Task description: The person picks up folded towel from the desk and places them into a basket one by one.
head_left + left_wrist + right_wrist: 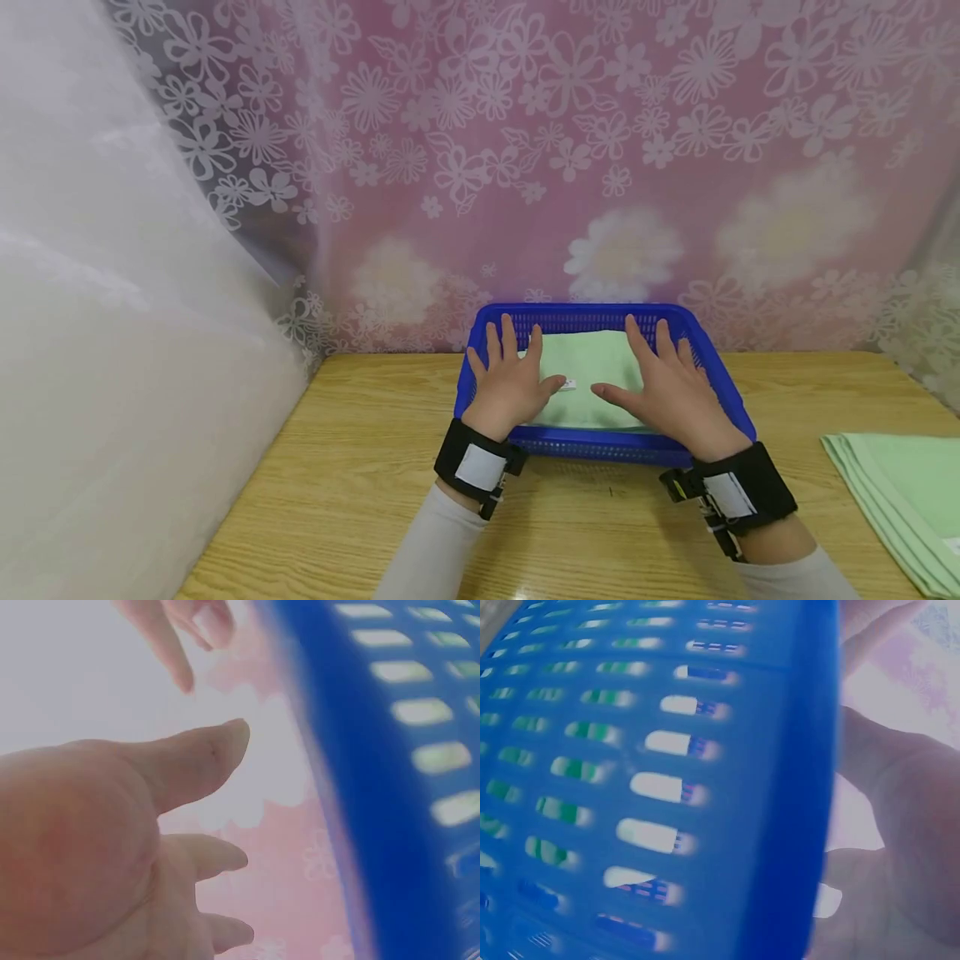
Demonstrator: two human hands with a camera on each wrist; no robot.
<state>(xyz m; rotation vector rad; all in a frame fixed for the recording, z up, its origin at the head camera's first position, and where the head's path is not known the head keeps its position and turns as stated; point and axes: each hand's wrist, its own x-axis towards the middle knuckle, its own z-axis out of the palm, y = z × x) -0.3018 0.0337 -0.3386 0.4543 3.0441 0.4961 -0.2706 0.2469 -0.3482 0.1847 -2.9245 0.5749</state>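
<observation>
A blue plastic basket (600,439) with slotted sides stands on the table against the curtain. Inside lies a folded light green cloth (588,358) with a small white label (571,384). Above the basket's left part is my left hand (510,390), its fingers spread and holding nothing. My right hand (671,393) hovers over the right part, fingers likewise spread and thumb pointing inward. Both wrist views look up past the basket's slotted wall (780,750) toward the palms. Whether either hand touches the rim I cannot tell.
On the right side of the wooden table (360,467) rests a stack of folded light green cloth (907,492), cut off by the view's edge. A pink flowered curtain (480,167) hangs behind the table, and a whitish sheet (142,333) hangs at the left.
</observation>
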